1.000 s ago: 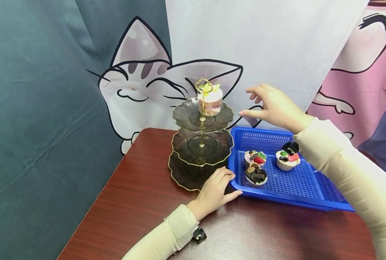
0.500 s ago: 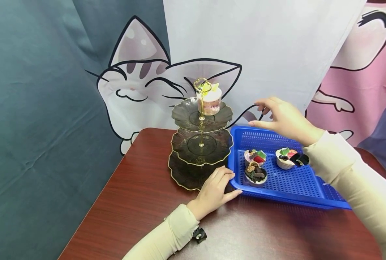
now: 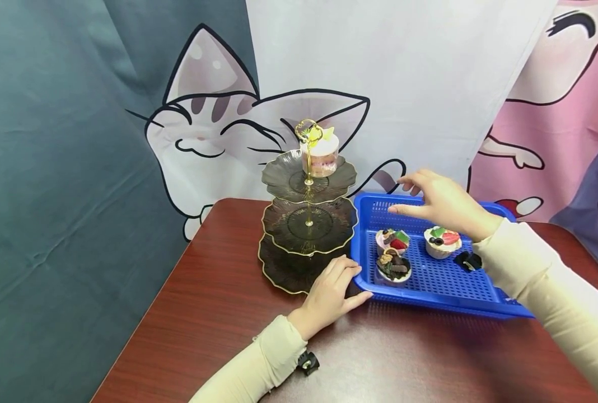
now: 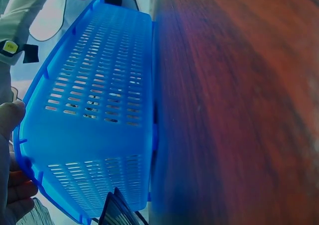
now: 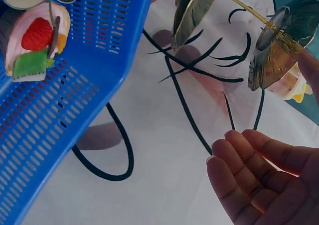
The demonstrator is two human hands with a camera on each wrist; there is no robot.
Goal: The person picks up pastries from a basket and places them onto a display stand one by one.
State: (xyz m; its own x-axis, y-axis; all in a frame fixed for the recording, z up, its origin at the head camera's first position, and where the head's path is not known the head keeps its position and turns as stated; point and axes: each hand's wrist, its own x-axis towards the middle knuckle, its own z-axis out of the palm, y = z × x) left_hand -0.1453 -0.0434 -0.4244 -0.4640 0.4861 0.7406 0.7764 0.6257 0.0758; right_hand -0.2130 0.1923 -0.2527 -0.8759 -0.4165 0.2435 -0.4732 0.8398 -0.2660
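Observation:
My left hand holds the near left corner of a blue perforated plastic basket, thumb on the front edge and fingers at the left side. My right hand hovers above the basket's back part, fingers loosely bent with nothing between them. Inside the basket sit a cupcake with a strawberry, a chocolate-topped cupcake and a white cupcake. Left of it stands a three-tier cake stand with dark, gold-rimmed plates. A round layered cake with yellow topping rests on the top plate.
Everything stands on a reddish-brown wooden table. Behind it hangs a white curtain printed with a cartoon cat, with a grey-green curtain on the left. Each wrist wears a small black camera.
My right hand has moved away from the stand, rightward and down, to over the basket. My left hand stays at the basket's corner, and the view has shifted slightly.

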